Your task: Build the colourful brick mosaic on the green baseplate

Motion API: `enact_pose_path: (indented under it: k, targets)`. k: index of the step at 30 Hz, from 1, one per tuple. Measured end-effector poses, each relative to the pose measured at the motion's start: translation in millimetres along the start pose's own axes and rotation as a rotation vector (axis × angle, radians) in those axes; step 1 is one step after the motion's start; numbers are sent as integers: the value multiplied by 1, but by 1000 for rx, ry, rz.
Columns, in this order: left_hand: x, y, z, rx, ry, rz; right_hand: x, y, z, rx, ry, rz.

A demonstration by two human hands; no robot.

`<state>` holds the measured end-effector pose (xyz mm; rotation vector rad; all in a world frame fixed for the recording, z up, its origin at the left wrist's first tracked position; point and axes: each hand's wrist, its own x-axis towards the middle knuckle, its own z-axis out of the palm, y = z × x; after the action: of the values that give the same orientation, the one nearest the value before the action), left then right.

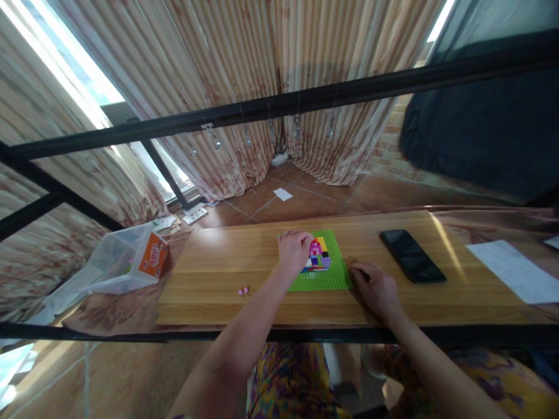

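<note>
A green studded baseplate [339, 276] lies on the wooden board, with a patch of colourful toy bricks [321, 259] in pink, yellow, purple, white, red and blue built on it. My left hand [295, 249] reaches over the plate's left side, its fingers bent together at the left edge of the bricks. Whatever those fingertips pinch is hidden. Beside the plate's right edge rests my right hand [374, 285], loosely closed, with no object showing in it. A few small pink bricks [243, 290] lie loose on the board, left of my left forearm.
A black phone [413, 256] and a white paper sheet [517, 270] lie to the right. On the left, a clear plastic box [124, 270] with an orange label is tipped over. Dark metal bars [271, 109] run across behind the table and along its near edge.
</note>
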<state>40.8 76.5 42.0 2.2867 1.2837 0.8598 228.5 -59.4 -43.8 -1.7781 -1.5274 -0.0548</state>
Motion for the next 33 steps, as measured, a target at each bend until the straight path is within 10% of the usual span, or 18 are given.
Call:
enact_pose_path:
  k: [11,33]
  targets:
    - [-1,2,8,-197,-23,-333,0,-1,-1,16,-11,46]
    - [10,-9,35,-455,-37,-498,1,-4,-2,-40,-32,57]
